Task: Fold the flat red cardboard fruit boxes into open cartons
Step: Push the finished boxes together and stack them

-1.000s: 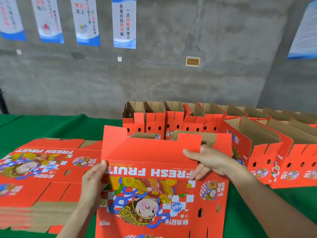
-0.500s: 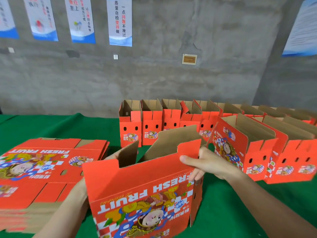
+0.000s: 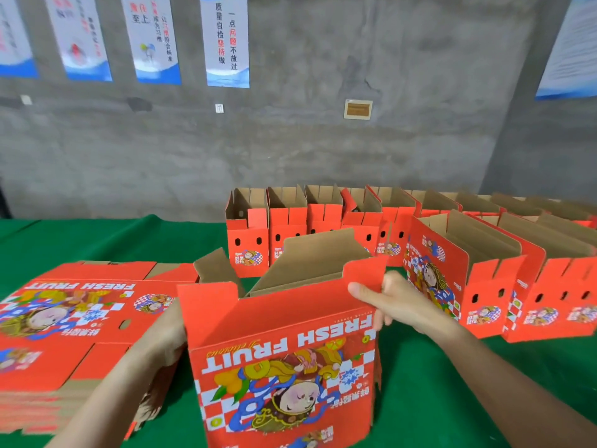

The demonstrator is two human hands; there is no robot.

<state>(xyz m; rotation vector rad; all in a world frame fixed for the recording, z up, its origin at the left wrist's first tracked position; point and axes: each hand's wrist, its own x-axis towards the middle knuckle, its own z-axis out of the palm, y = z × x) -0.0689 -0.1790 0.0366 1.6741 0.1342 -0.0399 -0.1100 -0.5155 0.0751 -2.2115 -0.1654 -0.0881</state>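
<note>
The box [image 3: 284,360] is held upright over the green table [image 3: 97,240], front and centre, between the stack [image 3: 64,318] of flats on the left and the finished cartons [image 3: 484,286] on the right. Its top right corner is gripped by the right hand [image 3: 397,302], with the thumb laid across the front and the fingers wrapped round the end. The left hand [image 3: 168,331] is set against the left end, but its fingers are hidden behind the card, so whether anything is actually clasped there can't be told.

Handling-wise it's corrugated card, so it's probably light, fairly stiff across the panels and floppy at the scored creases. Slipping isn't much expected. The bigger worry is a panel getting dented if it's squeezed mid-face. It's best taken at the vertical corners or end panels, near the top, where the shape can be squared up. The loose top flaps shouldn't be relied on, as they'd just fold.

Compared with a second ago, quite a bit has been changed. Back then it was held up as a flat sheet, face on. Half a second ago it had been popped partly open. Now it's been opened wider into a rectangular tube, with the brown inside and far wall clearly shown, and the right-hand hold has been kept at the same corner.
</note>
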